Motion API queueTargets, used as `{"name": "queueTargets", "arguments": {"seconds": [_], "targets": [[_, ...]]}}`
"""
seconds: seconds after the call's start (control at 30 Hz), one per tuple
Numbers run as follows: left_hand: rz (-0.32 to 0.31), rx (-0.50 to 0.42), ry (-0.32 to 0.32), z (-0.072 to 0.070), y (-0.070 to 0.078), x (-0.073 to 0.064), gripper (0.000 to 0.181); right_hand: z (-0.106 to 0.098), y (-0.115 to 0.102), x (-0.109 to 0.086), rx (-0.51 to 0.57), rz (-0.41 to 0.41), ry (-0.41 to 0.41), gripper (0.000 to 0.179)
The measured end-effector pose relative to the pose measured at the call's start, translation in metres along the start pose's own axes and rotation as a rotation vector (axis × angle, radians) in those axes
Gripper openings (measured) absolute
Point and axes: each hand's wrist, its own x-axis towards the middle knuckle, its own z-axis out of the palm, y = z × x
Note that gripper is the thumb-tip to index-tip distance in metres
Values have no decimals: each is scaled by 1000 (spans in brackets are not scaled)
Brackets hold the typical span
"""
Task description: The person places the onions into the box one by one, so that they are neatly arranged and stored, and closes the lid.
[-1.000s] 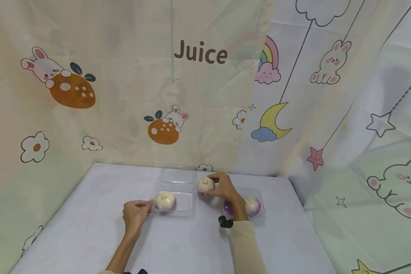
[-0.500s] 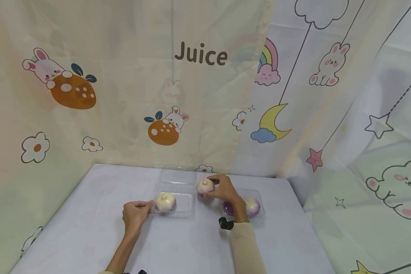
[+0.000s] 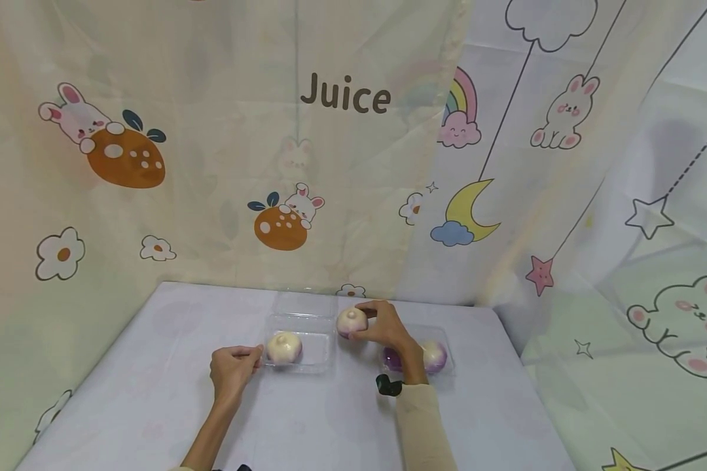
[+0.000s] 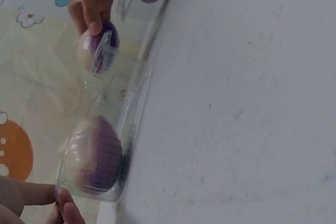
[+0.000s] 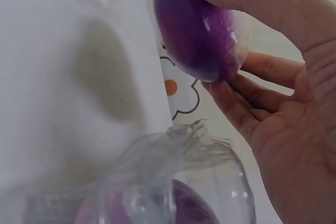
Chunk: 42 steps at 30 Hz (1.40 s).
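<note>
My left hand (image 3: 231,371) pinches the left rim of an open clear plastic clamshell box (image 3: 317,358) between thumb and finger. One cream-and-purple onion-shaped ball (image 3: 284,348), with a small knob on top, sits in the box's left half. Just right of that box, my right hand (image 3: 387,327) grips a similar onion-shaped ball (image 3: 351,322), purple side down, thumb on one side and fingers on the other. In the right wrist view this held ball (image 5: 197,30) is raised over the white table, its shadow below it.
A second clear plastic box (image 3: 448,335) lies right of centre, partly hidden by my right forearm; two onion-shaped balls (image 3: 435,356) show in it. The white table (image 3: 306,418) meets a printed curtain (image 3: 212,131) at the back and another at the right.
Both hands stay almost in place. The held ball has shifted very slightly left, and the head view has tilted a little.
</note>
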Motion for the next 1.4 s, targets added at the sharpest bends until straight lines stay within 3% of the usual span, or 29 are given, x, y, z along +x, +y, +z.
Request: {"name": "queueTargets", "arguments": {"seconds": [1.4], "targets": [[-3, 23, 14, 1, 1, 0, 26, 5, -21, -4, 38, -72, -24, 72]]}}
